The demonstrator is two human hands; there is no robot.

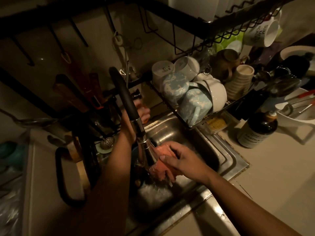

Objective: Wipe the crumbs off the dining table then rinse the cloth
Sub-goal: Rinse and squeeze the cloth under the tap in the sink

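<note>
Right hand [180, 160] grips cloth [160, 169], bunched under tap [126, 97] stream in sink [179, 128]; left hand [142, 111] behind tap, blurred, grip can't tell; cloth soaked, limp, probably slippery; hold mid-bunch, squeeze.
</note>
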